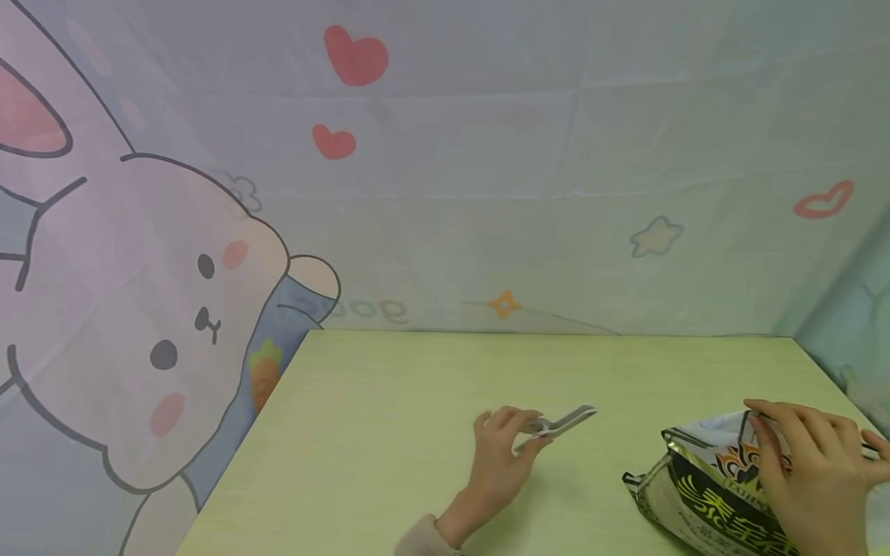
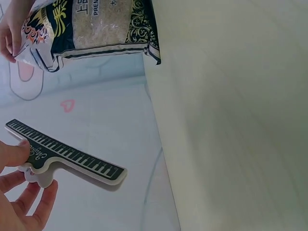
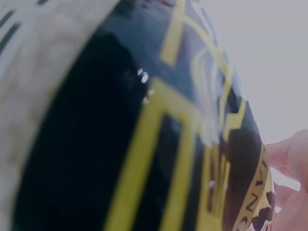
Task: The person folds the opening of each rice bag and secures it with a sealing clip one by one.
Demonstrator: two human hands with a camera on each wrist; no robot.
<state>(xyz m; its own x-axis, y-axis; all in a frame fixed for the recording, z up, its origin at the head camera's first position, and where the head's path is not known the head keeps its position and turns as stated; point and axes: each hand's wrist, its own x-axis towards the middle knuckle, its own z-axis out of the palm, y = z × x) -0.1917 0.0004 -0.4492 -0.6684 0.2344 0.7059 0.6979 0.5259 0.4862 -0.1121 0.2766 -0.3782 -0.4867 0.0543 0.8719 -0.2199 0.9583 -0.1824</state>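
The step in hand looks to be a preparatory one: the left hand [image 1: 497, 455] has a long, flat clip with a dark piano-key strip and a white border [image 2: 67, 150] ready, while the right hand [image 1: 820, 463] steadies a glossy plastic bag with a black band, gold lettering and a clear, grain-filled panel [image 1: 723, 502]. The next move seems to call for folding or flattening the bag's white end, then squeezing the clip's tabs and bringing its bar across to that end.

The clip sits between the left thumb and fingers, the thumb on its printed face and the fingers underneath by the rounded white tabs; its bar points away to the far right. Whether its jaws are parted I cannot tell. It is raised above the pale yellow-green table [image 1: 389, 386], to the left of the bag and apart from it.

The right hand grips the bag's white end between thumb and fingers. The bag is at the near right, its patterned lower end apparently down on the table.
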